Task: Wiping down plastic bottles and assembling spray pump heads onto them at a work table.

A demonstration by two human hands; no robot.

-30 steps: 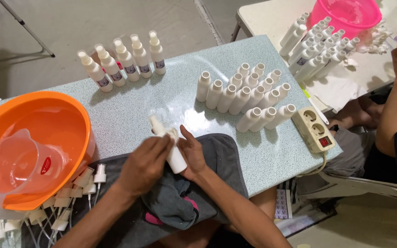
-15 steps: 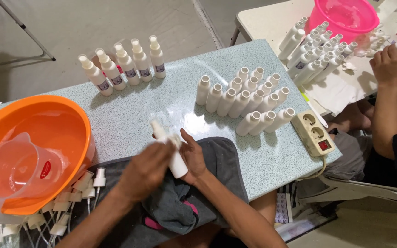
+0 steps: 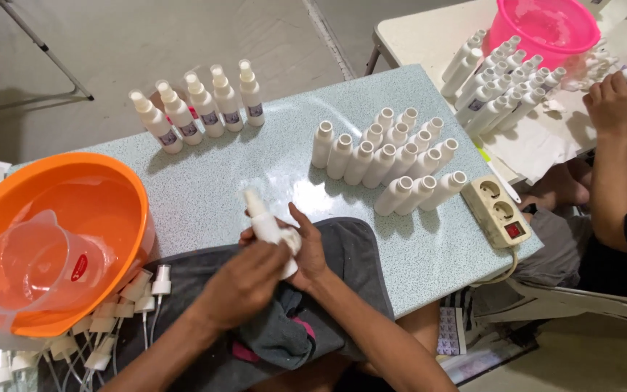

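Both my hands hold one white spray bottle [image 3: 264,226] with its pump top pointing up and to the left, just over a dark grey cloth [image 3: 353,254] at the table's near edge. My left hand [image 3: 239,284] wraps the bottle's lower body from the left. Behind the bottle, my right hand [image 3: 308,250] cups it, fingers spread. Crumpled grey and pink cloth [image 3: 284,334] lies under my wrists.
An orange basin [image 3: 114,192] with a clear jug [image 3: 27,270] stands left, with loose pump heads [image 3: 133,296] beside it. Several labelled spray bottles [image 3: 199,109] stand behind; uncapped white bottles [image 3: 393,156] and a power strip [image 3: 498,210] sit right. A co-worker's hand [image 3: 611,103] works by a pink basin [image 3: 546,25].
My hands stay on the spray bottle, the left one closing further round its body. The co-worker's hand has shifted a little to the left over the other table.
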